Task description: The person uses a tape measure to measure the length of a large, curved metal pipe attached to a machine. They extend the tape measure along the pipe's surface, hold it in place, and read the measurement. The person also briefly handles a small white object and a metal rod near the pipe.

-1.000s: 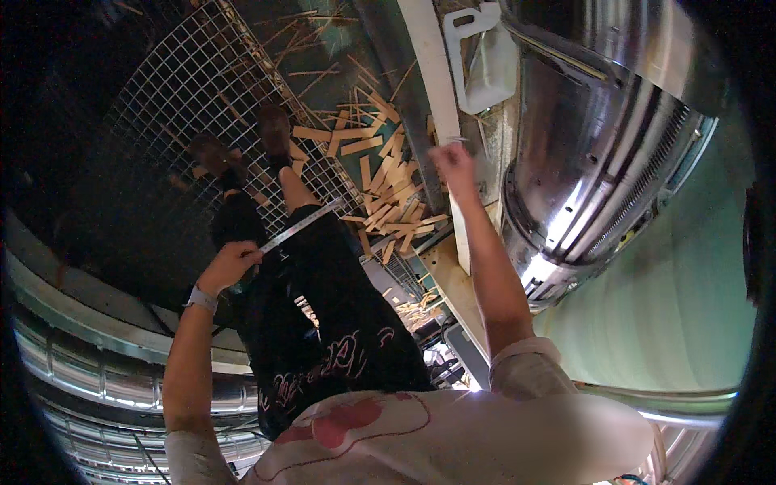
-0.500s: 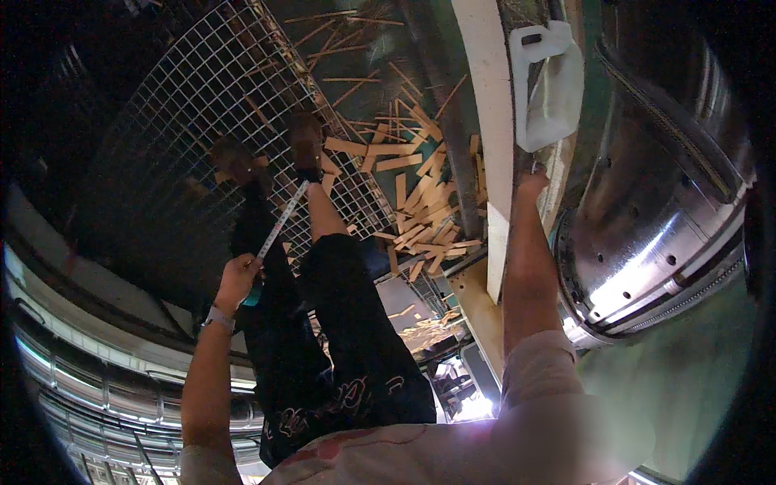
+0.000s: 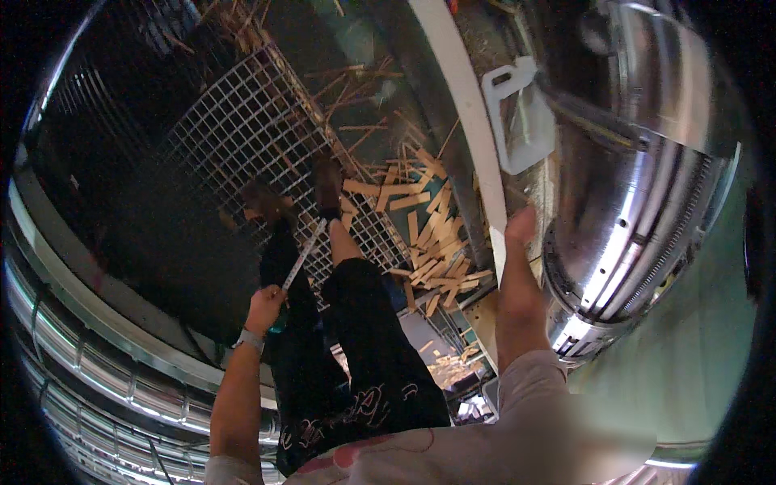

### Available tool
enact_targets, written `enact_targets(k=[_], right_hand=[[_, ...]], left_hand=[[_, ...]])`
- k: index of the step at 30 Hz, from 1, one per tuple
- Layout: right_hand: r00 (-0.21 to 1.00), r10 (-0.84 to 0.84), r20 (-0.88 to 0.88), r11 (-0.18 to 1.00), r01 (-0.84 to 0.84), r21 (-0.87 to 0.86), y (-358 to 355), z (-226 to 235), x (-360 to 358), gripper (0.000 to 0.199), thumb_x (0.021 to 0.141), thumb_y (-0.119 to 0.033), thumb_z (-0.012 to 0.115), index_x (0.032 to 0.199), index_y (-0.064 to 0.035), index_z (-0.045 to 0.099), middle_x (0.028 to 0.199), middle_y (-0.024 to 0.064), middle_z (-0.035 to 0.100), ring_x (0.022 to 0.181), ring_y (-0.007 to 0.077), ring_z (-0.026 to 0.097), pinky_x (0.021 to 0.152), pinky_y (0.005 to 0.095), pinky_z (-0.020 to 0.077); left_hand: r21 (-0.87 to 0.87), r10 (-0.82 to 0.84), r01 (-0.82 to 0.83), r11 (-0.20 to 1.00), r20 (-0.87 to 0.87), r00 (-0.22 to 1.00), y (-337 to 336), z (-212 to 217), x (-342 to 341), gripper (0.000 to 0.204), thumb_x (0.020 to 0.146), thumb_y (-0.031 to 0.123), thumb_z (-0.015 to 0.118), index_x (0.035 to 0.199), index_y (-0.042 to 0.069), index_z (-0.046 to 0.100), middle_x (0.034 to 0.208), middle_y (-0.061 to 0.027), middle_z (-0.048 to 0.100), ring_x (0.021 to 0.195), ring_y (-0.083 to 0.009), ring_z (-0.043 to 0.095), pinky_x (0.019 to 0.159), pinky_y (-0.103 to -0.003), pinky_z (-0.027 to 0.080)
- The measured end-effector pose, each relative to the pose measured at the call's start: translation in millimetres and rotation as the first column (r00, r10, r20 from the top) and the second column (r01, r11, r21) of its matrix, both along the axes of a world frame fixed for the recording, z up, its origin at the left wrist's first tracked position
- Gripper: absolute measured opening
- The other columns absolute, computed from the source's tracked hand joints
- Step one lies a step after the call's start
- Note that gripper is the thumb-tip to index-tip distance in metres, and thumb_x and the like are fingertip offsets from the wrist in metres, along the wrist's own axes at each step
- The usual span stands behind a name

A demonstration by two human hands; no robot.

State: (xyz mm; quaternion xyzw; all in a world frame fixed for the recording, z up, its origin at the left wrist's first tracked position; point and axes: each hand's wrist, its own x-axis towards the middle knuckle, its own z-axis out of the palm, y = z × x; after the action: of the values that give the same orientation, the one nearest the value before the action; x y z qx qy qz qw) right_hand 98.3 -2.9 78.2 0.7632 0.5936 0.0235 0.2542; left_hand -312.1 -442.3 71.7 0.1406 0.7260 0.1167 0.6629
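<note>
My left hand (image 3: 265, 309) is closed around a tape measure, and part of its teal case (image 3: 279, 325) shows under my fingers. From that hand the pale tape blade (image 3: 305, 254) runs out to beside my right ankle, in front of my dark trousers. My right arm reaches forward, with my right hand (image 3: 522, 224) at the white beam (image 3: 465, 93). Its fingers are dim and partly hidden, so I cannot make out a grip. Just beyond it stands a translucent plastic jug (image 3: 527, 129) with a handle.
Under my feet is a metal grid (image 3: 250, 121). Many thin wood pieces (image 3: 436, 234) lie heaped beside it. A large shiny metal cylinder (image 3: 602, 234) stands close on the right. Curved metal pipes (image 3: 105, 380) run along the lower left.
The view has shifted, so most things appear lower. My right hand has drawn back a little from the jug. My left hand still keeps the tape extended toward my foot.
</note>
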Motion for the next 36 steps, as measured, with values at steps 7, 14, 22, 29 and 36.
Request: enact_targets(k=[7, 14, 22, 29, 36], right_hand=[[0.986, 0.116, -0.116, 0.990, -0.105, 0.099, -65, 49, -51, 0.026, 0.091, -0.028, 0.041, 0.096, -0.0032, 0.046, 0.087, 0.0233, 0.060, 0.081, 0.0421, 0.057, 0.067, 0.0510, 0.0451], [0.905, -0.061, -0.422, 0.924, -0.108, -0.366, -138, 131, -117, 0.037, 0.091, -0.032, 0.042, 0.109, 0.0011, 0.045, 0.099, 0.0262, 0.056, 0.091, 0.0421, 0.054, 0.077, 0.0506, 0.0419], [0.309, -0.729, -0.611, 0.666, 0.116, -0.736, -216, 109, -137, 0.030, 0.091, -0.021, 0.048, 0.113, -0.0011, 0.047, 0.091, 0.0182, 0.061, 0.083, 0.0345, 0.058, 0.061, 0.0389, 0.0483], [0.554, -0.066, -0.830, 0.982, -0.110, -0.151, -216, 131, -251, 0.039, 0.086, -0.034, 0.050, 0.100, 0.0021, 0.053, 0.086, 0.0258, 0.057, 0.083, 0.0429, 0.056, 0.071, 0.0481, 0.0433], [0.358, -0.389, -0.849, 0.921, 0.151, -0.358, -160, 115, -306, 0.035, 0.089, -0.033, 0.047, 0.095, 0.0001, 0.056, 0.062, 0.0151, 0.054, 0.060, 0.0315, 0.056, 0.057, 0.0455, 0.0463]], left_hand=[[0.198, -0.177, 0.191, 0.962, -0.084, 0.981, 32, 83, -35, 0.024, 0.082, 0.023, 0.053, 0.085, 0.002, 0.064, 0.077, -0.0177, 0.061, 0.074, -0.0358, 0.058, 0.066, -0.043, 0.046], [0.336, -0.269, 0.345, 0.876, -0.253, 0.929, 49, 188, -85, 0.023, 0.079, 0.024, 0.055, 0.085, 0.004, 0.065, 0.084, -0.0180, 0.062, 0.082, -0.0364, 0.057, 0.072, -0.045, 0.045], [0.428, -0.384, 0.558, 0.711, -0.428, 0.818, 109, 286, -147, 0.024, 0.079, 0.027, 0.055, 0.083, 0.005, 0.064, 0.083, -0.0191, 0.061, 0.081, -0.0372, 0.058, 0.071, -0.044, 0.046], [0.352, -0.643, 0.857, 0.375, -0.568, 0.514, 233, 302, -203, 0.026, 0.083, 0.028, 0.051, 0.086, 0.005, 0.064, 0.082, -0.0170, 0.062, 0.082, -0.0356, 0.058, 0.071, -0.045, 0.045], [0.331, -0.638, 0.928, 0.171, -0.681, 0.360, 341, 374, -246, 0.025, 0.083, 0.027, 0.049, 0.083, 0.005, 0.061, 0.081, -0.0171, 0.062, 0.080, -0.0366, 0.058, 0.069, -0.046, 0.045]])
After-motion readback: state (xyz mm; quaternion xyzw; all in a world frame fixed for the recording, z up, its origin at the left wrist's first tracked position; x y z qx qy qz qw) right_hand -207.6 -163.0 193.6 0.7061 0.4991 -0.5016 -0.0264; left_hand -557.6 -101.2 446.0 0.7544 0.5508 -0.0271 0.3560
